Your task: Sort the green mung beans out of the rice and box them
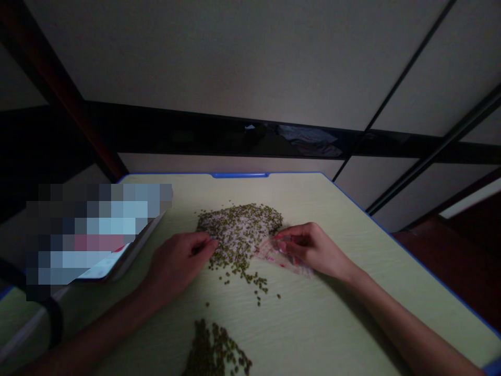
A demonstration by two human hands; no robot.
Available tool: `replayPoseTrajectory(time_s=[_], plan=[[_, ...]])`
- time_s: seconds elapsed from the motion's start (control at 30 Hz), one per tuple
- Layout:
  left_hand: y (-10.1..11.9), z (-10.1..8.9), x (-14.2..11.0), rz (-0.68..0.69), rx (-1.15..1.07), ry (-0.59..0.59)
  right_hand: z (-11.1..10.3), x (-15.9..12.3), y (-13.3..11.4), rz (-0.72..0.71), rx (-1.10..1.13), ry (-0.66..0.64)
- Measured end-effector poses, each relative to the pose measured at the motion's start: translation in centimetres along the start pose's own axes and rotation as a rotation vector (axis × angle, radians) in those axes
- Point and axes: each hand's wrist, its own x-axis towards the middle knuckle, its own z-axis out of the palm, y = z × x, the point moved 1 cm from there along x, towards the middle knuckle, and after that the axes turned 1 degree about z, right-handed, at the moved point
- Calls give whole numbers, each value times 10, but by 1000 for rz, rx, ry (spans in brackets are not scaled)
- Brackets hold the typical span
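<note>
And we're in what looks like a home, folks! Big pale panels (pixel 242 62) loom at twelve o'clock, built like wardrobe fronts, with a crumpled, fabric-like bundle (pixel 309 140) sitting in the dark recess (pixel 211 137) towards two. Reddish floor (pixel 425 243) shows between three and four, a light, blue-edged table (pixel 313 324) fills six, and a tablet-like screen (pixel 105 263) glows at eight!

Green beans (pixel 237 227) in 2 piles, red-marked translucent bag (pixel 285 261)
</note>
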Motion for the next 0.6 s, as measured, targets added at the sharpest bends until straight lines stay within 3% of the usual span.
replayPoseTrajectory(time_s=[0.6], plan=[[1, 0, 1, -11, 20, 5, 2, 0, 3, -53, -2, -6]])
